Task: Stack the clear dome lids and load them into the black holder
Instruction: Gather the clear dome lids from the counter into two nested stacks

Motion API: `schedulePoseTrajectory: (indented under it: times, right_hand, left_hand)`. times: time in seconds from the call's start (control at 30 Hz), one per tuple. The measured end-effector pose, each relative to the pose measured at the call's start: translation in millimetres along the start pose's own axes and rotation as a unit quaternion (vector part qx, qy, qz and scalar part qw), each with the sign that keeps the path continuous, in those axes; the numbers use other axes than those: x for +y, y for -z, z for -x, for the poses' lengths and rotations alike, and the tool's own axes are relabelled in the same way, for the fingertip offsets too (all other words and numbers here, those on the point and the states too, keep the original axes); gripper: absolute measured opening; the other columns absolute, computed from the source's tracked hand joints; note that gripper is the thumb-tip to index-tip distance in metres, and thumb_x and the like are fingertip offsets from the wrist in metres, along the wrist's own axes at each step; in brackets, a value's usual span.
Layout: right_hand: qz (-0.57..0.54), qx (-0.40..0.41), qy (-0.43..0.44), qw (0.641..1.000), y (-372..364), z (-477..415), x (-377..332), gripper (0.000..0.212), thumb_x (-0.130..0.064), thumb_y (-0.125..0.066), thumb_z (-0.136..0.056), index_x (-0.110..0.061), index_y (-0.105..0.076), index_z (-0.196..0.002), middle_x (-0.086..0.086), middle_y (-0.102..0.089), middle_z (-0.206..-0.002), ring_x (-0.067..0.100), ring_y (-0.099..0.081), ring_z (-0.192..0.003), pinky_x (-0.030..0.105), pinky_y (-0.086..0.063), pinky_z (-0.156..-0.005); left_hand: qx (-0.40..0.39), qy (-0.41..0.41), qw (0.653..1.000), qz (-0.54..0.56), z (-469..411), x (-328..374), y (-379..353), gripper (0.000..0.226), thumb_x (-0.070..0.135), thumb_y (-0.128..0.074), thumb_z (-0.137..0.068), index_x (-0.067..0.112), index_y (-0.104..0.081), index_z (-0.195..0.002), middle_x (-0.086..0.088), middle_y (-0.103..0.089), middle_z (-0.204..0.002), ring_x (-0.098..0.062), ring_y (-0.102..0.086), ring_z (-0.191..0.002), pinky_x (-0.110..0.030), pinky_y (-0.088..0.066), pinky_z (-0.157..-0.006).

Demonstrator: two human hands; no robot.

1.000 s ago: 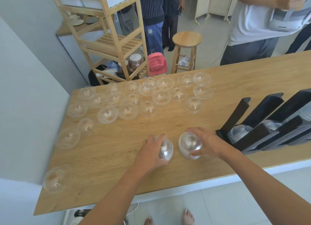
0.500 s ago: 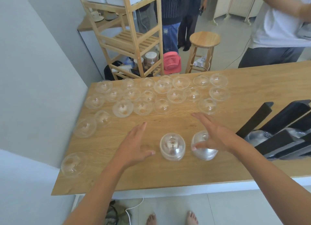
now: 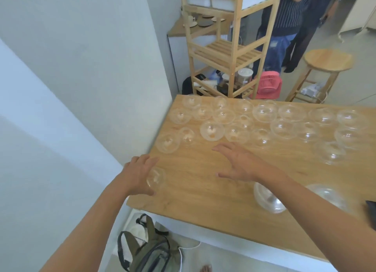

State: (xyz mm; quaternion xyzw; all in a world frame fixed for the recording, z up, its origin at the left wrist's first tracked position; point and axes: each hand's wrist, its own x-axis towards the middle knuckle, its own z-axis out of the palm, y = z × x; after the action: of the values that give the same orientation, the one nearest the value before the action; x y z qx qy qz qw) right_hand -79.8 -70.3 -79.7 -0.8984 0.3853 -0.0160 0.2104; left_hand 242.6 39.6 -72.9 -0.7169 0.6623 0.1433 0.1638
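While our left hand [image 3: 136, 177] settles over a lone dome lid [image 3: 156, 178] at the table [image 3: 195, 192] corner, fingers spread, not yet closed, our right hand [image 3: 240, 165] hovers open. Thin, light, slippery plastic — we'd pinch the rim gently. Two stacks [image 3: 268, 198] sit nearby.

I'm seeing the head camera swinging left, so the black holder [image 3: 370, 205] is slipping to a sliver at the right edge and a backpack [image 3: 148, 249] is coming into view on the floor. The left hand [image 3: 138, 176] is moving out from the middle to the lone dome lid [image 3: 156, 178] at the table's left edge, fingers spread and closing over it. The right hand [image 3: 242, 163] is lifting off its lid stack [image 3: 268, 198], which is now lying under the forearm, and is reaching open-palmed toward the scattered lids [image 3: 236, 132].
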Motion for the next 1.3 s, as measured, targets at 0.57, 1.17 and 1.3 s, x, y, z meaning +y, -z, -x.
schedulePoseTrajectory:
  times: [0.57,1.17,1.3]
  right_hand:
    - [0.129,-0.079,0.052,0.987,-18,-181,-94,0.097,-0.048,-0.078,-0.077,-0.025,-0.023,-0.153,0.006,-0.022,-0.159,0.027,-0.019,-0.145,0.044,-0.033,-0.113]
    - [0.266,-0.169,0.105,0.943,-34,-237,-111,0.112,-0.027,-0.085,-0.073,-0.045,-0.011,-0.154,0.015,-0.029,-0.148,0.038,-0.031,-0.135,0.045,-0.035,-0.108]
    - [0.189,-0.145,0.093,0.967,-28,-226,-106,0.102,-0.026,-0.084,-0.072,-0.048,-0.02,-0.149,0.009,-0.03,-0.14,0.032,-0.039,-0.124,0.039,-0.05,-0.086]
  left_hand:
    - [-0.035,-0.061,0.995,-0.072,-50,-23,-30,0.124,0.049,-0.085,-0.065,0.033,0.0,-0.155,-0.008,-0.019,-0.154,-0.034,-0.025,-0.138,-0.049,-0.034,-0.108]
    - [-0.011,-0.07,0.997,0.031,-63,-32,-48,0.092,0.025,-0.081,-0.073,0.026,-0.025,-0.147,-0.005,-0.036,-0.136,-0.023,-0.041,-0.122,-0.031,-0.045,-0.086]
    - [-0.008,-0.075,0.996,0.05,-64,-29,-45,0.084,0.028,-0.078,-0.073,0.025,-0.03,-0.142,-0.002,-0.039,-0.134,-0.021,-0.043,-0.118,-0.031,-0.048,-0.084]
